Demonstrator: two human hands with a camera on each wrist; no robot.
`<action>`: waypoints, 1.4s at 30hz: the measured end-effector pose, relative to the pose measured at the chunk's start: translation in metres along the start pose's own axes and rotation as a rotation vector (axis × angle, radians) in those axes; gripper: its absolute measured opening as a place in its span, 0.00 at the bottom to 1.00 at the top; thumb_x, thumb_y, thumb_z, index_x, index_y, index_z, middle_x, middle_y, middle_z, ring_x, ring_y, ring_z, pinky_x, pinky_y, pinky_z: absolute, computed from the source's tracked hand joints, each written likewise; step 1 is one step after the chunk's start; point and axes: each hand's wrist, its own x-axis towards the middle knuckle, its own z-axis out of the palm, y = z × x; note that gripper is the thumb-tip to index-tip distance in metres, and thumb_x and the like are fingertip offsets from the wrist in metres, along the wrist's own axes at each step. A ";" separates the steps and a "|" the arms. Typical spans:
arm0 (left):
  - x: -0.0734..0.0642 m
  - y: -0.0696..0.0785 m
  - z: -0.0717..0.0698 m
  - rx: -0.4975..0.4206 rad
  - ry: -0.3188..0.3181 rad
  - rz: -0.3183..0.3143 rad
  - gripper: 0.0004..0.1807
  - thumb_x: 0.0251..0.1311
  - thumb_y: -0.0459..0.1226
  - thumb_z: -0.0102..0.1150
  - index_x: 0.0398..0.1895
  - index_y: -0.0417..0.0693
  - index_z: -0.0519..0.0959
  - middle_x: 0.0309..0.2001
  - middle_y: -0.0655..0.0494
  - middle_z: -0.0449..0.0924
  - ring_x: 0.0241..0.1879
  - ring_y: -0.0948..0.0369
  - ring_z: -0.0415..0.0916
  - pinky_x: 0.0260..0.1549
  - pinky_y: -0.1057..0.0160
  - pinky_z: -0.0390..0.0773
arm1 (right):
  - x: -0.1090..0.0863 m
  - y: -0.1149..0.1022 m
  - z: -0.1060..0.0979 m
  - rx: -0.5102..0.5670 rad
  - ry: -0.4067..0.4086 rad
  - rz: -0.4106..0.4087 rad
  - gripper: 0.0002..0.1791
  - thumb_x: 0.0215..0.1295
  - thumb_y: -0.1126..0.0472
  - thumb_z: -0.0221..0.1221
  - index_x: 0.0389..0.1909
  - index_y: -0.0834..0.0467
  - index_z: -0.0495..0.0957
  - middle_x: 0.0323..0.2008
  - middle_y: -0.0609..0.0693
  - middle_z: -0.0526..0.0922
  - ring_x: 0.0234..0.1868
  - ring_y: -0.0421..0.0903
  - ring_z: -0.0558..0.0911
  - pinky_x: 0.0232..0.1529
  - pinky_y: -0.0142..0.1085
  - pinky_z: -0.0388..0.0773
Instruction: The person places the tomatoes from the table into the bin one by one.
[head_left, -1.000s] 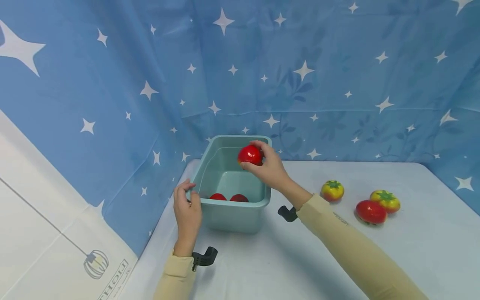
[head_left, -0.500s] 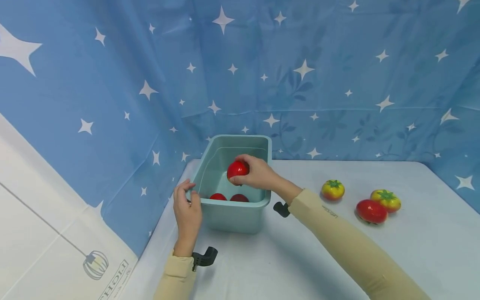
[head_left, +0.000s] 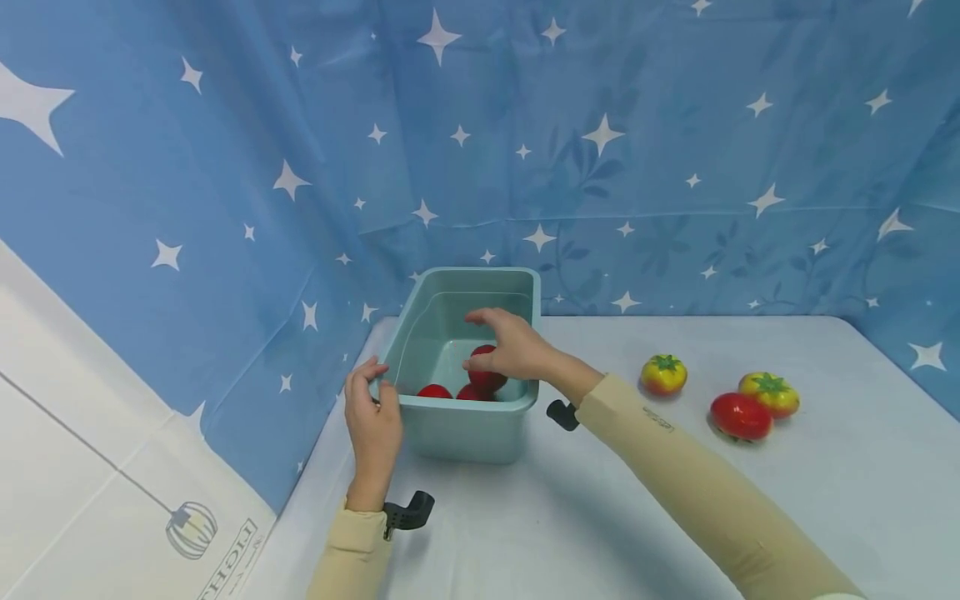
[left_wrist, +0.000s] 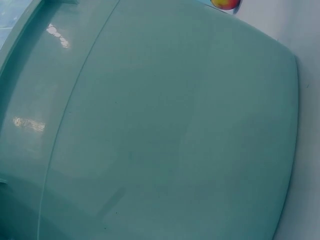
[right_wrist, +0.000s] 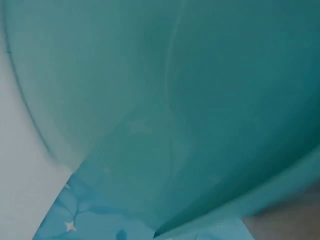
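A blue-green plastic bin [head_left: 461, 433] stands on the table in the head view. My left hand [head_left: 374, 429] grips its near left corner, fingers over the rim. Inside, my right hand [head_left: 517, 346] is spread with thumb and fingers apart, holding nothing. Just under the thumb is a shiny red tomato [head_left: 491, 379], partly hidden by it. Two more red pieces, a left tomato [head_left: 434, 392] and a right tomato [head_left: 471, 392], show low in the bin behind the near wall. Both wrist views are filled by the bin's outer wall [left_wrist: 175, 115].
Right of the bin, a yellow-red tomato [head_left: 663, 375] with a green top lies on the white table [head_left: 600, 517]. Farther right, a red tomato [head_left: 741, 417] touches another yellow-red tomato [head_left: 769, 394]. A blue star-patterned curtain [head_left: 675, 150] hangs behind.
My right hand has carried the red tomato down and left into the bin and let it go; the fingers have spread. The left hand has stayed on the rim.
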 end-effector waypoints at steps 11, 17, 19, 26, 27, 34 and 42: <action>-0.001 0.002 0.001 -0.026 -0.010 -0.041 0.15 0.67 0.31 0.40 0.52 0.39 0.74 0.64 0.48 0.69 0.59 0.51 0.69 0.36 0.58 0.65 | -0.039 0.044 -0.050 0.185 0.323 0.067 0.26 0.67 0.51 0.59 0.65 0.53 0.71 0.65 0.52 0.70 0.63 0.56 0.72 0.56 0.51 0.74; -0.002 0.002 0.001 -0.040 -0.011 -0.036 0.16 0.67 0.31 0.40 0.52 0.37 0.74 0.64 0.46 0.69 0.60 0.50 0.68 0.37 0.57 0.64 | -0.060 0.077 -0.077 0.145 0.425 0.115 0.26 0.69 0.49 0.57 0.63 0.56 0.72 0.64 0.53 0.72 0.66 0.56 0.68 0.62 0.52 0.68; -0.002 0.001 0.001 -0.046 -0.010 -0.033 0.16 0.67 0.31 0.39 0.52 0.37 0.73 0.64 0.46 0.69 0.60 0.50 0.68 0.37 0.56 0.64 | -0.068 0.089 -0.085 0.125 0.446 0.153 0.25 0.69 0.49 0.57 0.63 0.56 0.72 0.64 0.54 0.72 0.66 0.56 0.68 0.63 0.53 0.67; -0.003 -0.001 0.002 -0.056 -0.011 -0.014 0.16 0.68 0.31 0.39 0.53 0.36 0.73 0.64 0.46 0.68 0.61 0.49 0.67 0.38 0.55 0.63 | -0.096 0.142 -0.101 -0.038 0.429 0.317 0.28 0.70 0.48 0.54 0.64 0.62 0.69 0.65 0.63 0.69 0.64 0.65 0.66 0.60 0.59 0.66; -0.003 -0.001 0.003 -0.056 -0.011 -0.009 0.16 0.68 0.31 0.39 0.53 0.35 0.73 0.64 0.46 0.68 0.61 0.49 0.67 0.38 0.55 0.63 | -0.100 0.150 -0.101 -0.069 0.419 0.352 0.29 0.70 0.49 0.54 0.64 0.63 0.68 0.65 0.65 0.68 0.64 0.66 0.66 0.60 0.60 0.65; -0.004 -0.002 0.003 -0.037 -0.002 0.007 0.15 0.68 0.30 0.39 0.52 0.35 0.74 0.63 0.46 0.69 0.57 0.48 0.70 0.35 0.56 0.64 | -0.113 0.197 -0.095 -0.102 0.304 0.537 0.37 0.66 0.46 0.57 0.67 0.66 0.63 0.65 0.71 0.63 0.63 0.70 0.63 0.61 0.61 0.64; -0.002 -0.002 0.003 -0.028 0.007 0.004 0.15 0.67 0.30 0.39 0.51 0.37 0.74 0.63 0.46 0.69 0.53 0.50 0.72 0.34 0.58 0.63 | -0.112 0.211 -0.084 -0.048 0.166 0.636 0.45 0.61 0.46 0.63 0.70 0.67 0.56 0.65 0.74 0.58 0.61 0.70 0.62 0.60 0.61 0.65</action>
